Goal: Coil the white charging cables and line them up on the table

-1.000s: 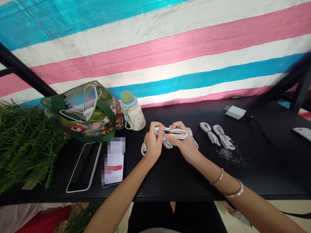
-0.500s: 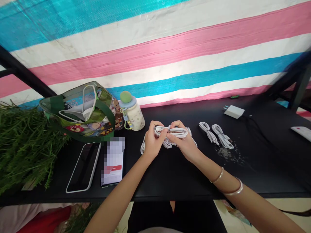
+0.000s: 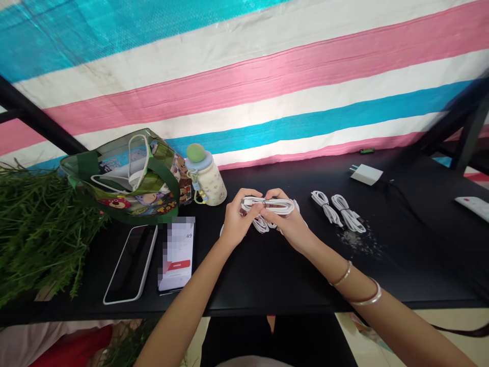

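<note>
A coiled white charging cable [image 3: 280, 205] with a dark tie round its middle is held level above the black table [image 3: 260, 275]. My left hand [image 3: 237, 216] grips its left end, near the plug, and my right hand [image 3: 292, 221] grips the right part. Both sets of fingers are closed, the thumbs close together by the tie. Beneath the hands lie more white cable coils [image 3: 261, 224], partly hidden. Off to the right, two tied white cable bundles [image 3: 338, 211] rest on the table.
Left of the hands are a patterned bottle [image 3: 209, 183], a clear green-handled bag [image 3: 133, 178], a white-edged phone [image 3: 132, 265], a lit phone [image 3: 177, 257] and green plants [image 3: 46, 229]. On the right are a white charger [image 3: 367, 174] and a white remote-like object [image 3: 473, 208].
The view has shifted slightly. My hands have drawn a little closer together around the tied middle of the cable and cover more of the coils beneath. Both still hold it.
</note>
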Available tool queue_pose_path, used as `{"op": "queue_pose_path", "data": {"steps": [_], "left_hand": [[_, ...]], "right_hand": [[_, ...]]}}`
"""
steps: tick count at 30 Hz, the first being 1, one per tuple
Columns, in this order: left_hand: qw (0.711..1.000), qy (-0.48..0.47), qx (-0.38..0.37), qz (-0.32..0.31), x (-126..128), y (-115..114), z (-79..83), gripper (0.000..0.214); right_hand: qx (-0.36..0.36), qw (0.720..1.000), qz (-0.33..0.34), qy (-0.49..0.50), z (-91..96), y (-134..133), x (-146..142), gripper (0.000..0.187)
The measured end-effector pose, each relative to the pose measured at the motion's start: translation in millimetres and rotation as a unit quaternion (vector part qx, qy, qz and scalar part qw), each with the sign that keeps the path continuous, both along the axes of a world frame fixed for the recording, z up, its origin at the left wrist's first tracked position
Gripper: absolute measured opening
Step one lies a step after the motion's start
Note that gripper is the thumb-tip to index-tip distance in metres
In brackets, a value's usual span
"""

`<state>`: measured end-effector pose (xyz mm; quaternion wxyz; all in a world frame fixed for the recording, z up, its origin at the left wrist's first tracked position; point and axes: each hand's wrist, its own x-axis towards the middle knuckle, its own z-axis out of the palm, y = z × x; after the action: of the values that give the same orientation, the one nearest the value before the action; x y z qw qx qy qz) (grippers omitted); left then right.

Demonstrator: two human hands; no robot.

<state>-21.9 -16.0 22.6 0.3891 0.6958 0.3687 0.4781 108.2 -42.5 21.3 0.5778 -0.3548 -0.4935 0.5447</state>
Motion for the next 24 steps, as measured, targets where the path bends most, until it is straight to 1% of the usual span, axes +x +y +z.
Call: {"op": "queue_pose_path", "data": {"steps": [5,11,13,15,17,19,21,24], "left_hand": [[0.999,0.007,0.023,0.035,0.7,-1.0,2.5,0.016],[0.994,0.014,0.022,0.107,1.2,-2.0,0.5,0.012],[0.991,0.026,0.029,0.125,0.9,-2.8,1.4,0.01],[0.988,0.056,0.042,0.135,0.6,-4.2,2.5,0.007],[0.983,0.094,0.075,0.141,0.3,-5.6,3.0,0.004],[0.974,0.126,0.128,0.14,0.1,-6.4,2.3,0.005],[0.962,0.153,0.179,0.138,-0.2,-6.4,0.7,0.007],[0.948,0.188,0.215,0.143,-0.5,-5.5,-1.8,0.01]], "right_hand": [[-0.003,1.0,0.01,-0.017,-2.9,1.5,2.7,0.045],[-0.008,0.999,0.023,-0.04,-1.2,4.1,11.9,0.048],[0.001,0.998,0.007,-0.057,1.6,5.4,14.8,0.044],[0.018,0.996,-0.014,-0.082,3.7,6.6,17.1,0.034],[0.02,0.994,-0.022,-0.104,4.0,7.7,19.0,0.024],[0.005,0.992,-0.015,-0.122,2.6,8.7,20.6,0.019],[-0.001,0.99,-0.009,-0.138,0.7,9.5,22.0,0.018],[0.02,0.987,-0.013,-0.157,-0.7,10.4,22.8,0.017]]}}
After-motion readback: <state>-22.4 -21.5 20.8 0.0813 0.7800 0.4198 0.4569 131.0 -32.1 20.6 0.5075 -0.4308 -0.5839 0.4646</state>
